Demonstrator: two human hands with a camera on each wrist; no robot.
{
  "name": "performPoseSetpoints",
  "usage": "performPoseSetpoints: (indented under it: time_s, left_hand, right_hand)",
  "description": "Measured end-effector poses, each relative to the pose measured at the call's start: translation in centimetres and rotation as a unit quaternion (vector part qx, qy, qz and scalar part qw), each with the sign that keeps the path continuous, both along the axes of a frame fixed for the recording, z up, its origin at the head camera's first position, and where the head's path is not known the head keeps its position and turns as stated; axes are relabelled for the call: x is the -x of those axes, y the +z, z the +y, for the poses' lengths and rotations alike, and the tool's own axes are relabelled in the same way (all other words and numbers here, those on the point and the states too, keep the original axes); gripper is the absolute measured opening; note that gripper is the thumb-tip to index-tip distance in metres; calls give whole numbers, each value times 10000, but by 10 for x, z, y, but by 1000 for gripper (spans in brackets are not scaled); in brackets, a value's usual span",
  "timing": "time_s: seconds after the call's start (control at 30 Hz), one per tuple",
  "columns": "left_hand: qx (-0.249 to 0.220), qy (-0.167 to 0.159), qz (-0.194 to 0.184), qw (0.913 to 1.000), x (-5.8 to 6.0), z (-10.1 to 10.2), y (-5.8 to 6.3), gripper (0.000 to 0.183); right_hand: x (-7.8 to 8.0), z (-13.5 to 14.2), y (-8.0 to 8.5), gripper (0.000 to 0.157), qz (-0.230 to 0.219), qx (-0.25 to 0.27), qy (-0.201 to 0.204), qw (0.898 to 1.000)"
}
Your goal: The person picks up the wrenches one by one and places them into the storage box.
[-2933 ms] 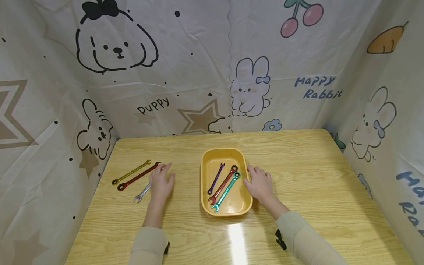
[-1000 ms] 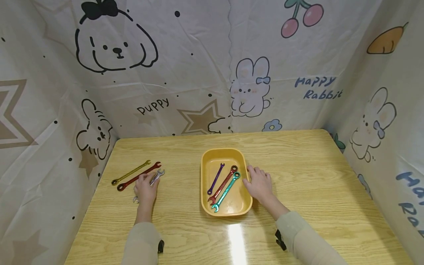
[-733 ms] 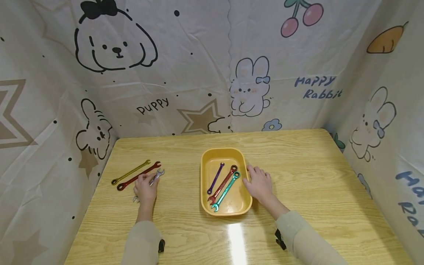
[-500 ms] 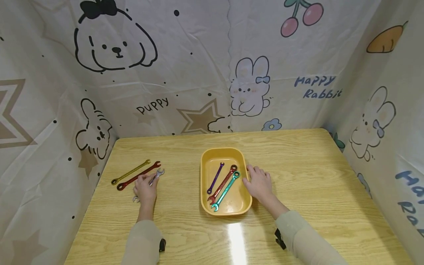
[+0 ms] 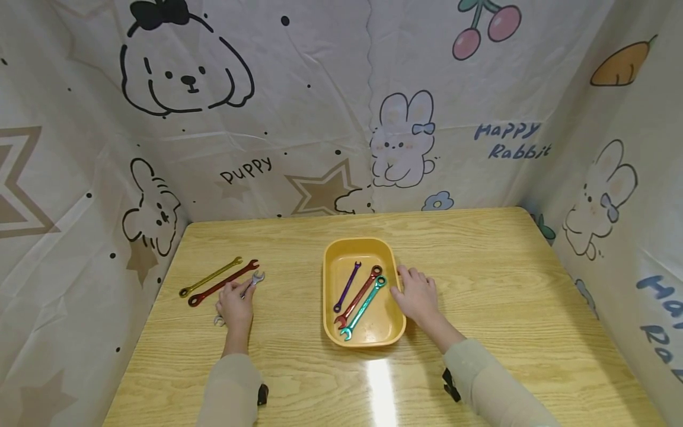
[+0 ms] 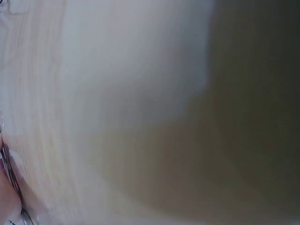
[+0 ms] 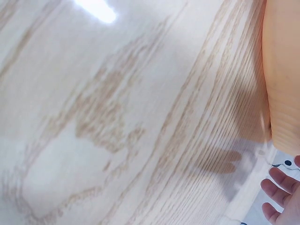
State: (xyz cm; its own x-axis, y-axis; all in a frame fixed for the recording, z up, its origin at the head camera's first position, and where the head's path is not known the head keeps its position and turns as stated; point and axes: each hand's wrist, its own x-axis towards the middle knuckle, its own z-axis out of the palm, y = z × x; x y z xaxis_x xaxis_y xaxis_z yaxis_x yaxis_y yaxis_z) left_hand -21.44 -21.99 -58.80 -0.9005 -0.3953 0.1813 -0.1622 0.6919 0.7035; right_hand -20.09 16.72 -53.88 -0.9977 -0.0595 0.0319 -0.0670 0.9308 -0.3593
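Observation:
My left hand point(image 5: 236, 306) pinches a silver combination wrench point(image 5: 257, 277) at the left of the table, its fingers covering the middle of the shaft. Just beyond it lies a dark red wrench point(image 5: 224, 283), and a yellow-gold wrench point(image 5: 210, 277) lies farther left. In the left wrist view only a bit of the hand point(image 6: 8, 199) and the wrench shaft point(image 6: 11, 176) show at the edge. My right hand point(image 5: 418, 296) rests at the right side of the yellow tray point(image 5: 397, 339), thumb at the rim; its fingers point(image 7: 277, 194) look relaxed in the right wrist view.
Inside the tray lie a small purple wrench point(image 5: 348, 287), a red wrench point(image 5: 358, 299) and a teal wrench point(image 5: 364, 308), all slanted. A patterned cloth point(image 5: 320, 136) hangs behind the wood-grain table point(image 5: 480, 255) and along both sides.
Earlier my left hand was spread over the silver wrench; it has shifted left and now pinches the wrench. During the last second it has barely moved. My right hand and the tray have stayed put.

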Motion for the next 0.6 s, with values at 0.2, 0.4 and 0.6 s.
performPoseSetpoints:
  time_s: [0.2, 0.4, 0.6]
  left_hand:
    - [39, -15, -8, 10000, -1, 0, 0, 27]
    - [61, -87, 78, 9999, -1, 0, 0, 27]
    - [269, -104, -131, 9995, 1, -1, -3, 30]
  right_hand:
    - [-1, 0, 0, 47, -61, 21, 2, 10000]
    - [-1, 0, 1, 46, -93, 121, -15, 9999]
    - [-1, 0, 1, 46, -67, 70, -4, 10000]
